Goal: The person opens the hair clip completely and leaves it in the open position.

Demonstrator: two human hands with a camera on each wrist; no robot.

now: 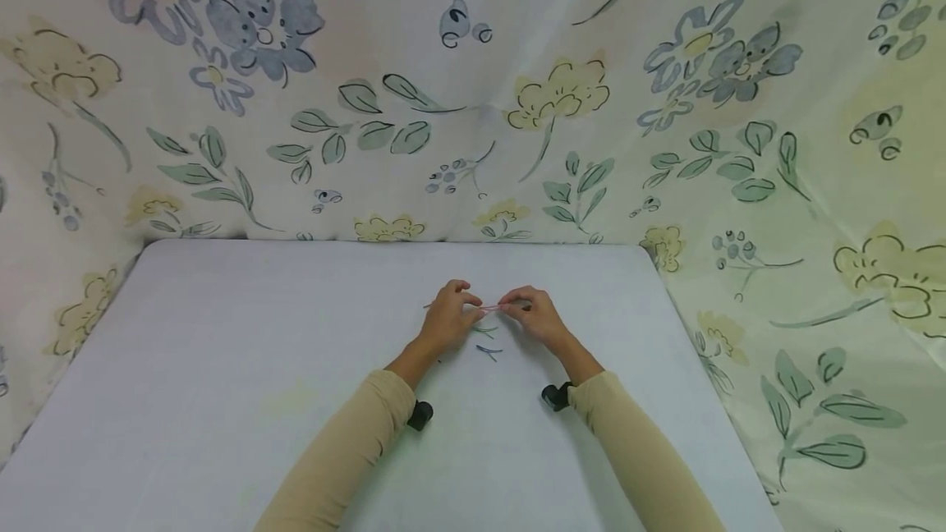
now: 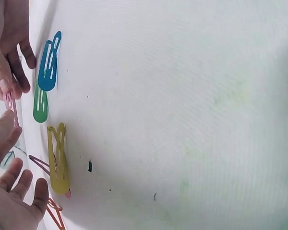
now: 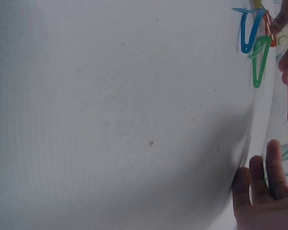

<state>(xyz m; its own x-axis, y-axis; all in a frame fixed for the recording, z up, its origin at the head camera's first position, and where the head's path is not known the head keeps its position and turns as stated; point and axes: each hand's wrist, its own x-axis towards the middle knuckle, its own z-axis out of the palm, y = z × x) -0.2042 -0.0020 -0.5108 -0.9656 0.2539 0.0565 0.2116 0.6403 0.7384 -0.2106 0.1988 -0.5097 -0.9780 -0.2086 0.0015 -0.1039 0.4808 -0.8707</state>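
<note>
A pink snap hair clip (image 1: 491, 308) is stretched between both hands above the far part of the table. My left hand (image 1: 447, 317) pinches one end with thumb and index finger, its other fingers spread, as the left wrist view shows. At the other end, the right hand (image 1: 534, 314) pinches the clip between thumb and fingertip. Just below the hands lie a green hair clip (image 2: 40, 104) and a blue one (image 2: 48, 67), its arms apart. Near the left hand are a yellow clip (image 2: 59, 165), a dark purplish clip (image 2: 38, 164) and an orange clip (image 2: 55, 214), partly hidden.
The white table (image 1: 222, 368) reaches back to a floral curtain (image 1: 443, 89) behind its far edge. Small dark specks (image 2: 90, 166) dot the surface. Black wrist cameras (image 1: 420, 415) sit at both sleeve cuffs.
</note>
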